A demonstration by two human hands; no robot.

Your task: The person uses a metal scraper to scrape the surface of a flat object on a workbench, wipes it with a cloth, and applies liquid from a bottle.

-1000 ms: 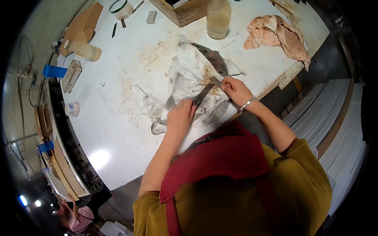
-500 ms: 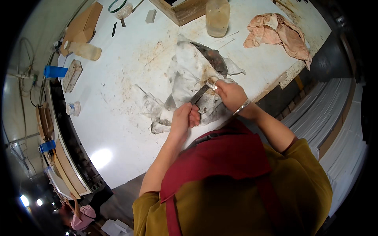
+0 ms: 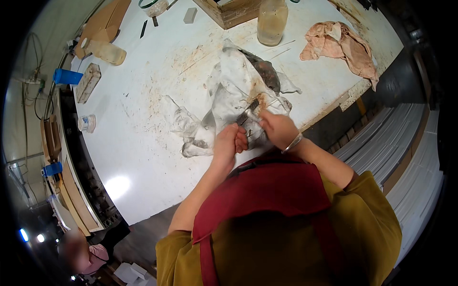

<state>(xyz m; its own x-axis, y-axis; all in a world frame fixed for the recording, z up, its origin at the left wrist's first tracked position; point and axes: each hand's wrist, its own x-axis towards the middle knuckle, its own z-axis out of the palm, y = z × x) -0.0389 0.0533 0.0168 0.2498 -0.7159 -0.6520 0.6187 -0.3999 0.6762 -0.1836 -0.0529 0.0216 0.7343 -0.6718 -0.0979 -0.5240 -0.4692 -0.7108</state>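
Observation:
My left hand (image 3: 230, 143) is closed around the lower end of a dark flat metal strip (image 3: 243, 117) that points up and to the right. My right hand (image 3: 280, 130) pinches a small shiny silvery piece (image 3: 251, 115), held against the strip. The piece's exact kind cannot be made out. Both hands are over a crumpled, stained white cloth (image 3: 228, 76). A dark, brownish patch of cloth (image 3: 265, 74) shows in its upper fold.
On the white table (image 3: 143, 162) stand a cloudy jar (image 3: 272, 26), a wooden box (image 3: 229, 16) and a pinkish rag (image 3: 334, 43). A lying bottle (image 3: 107, 51), a stained block (image 3: 88, 83) and a small white tub (image 3: 87, 123) are at the left. Another person (image 3: 93, 255) is at lower left.
My right hand has brought the silvery piece down along the strip, toward my left hand. My left hand still grips the strip. The view has shifted slightly.

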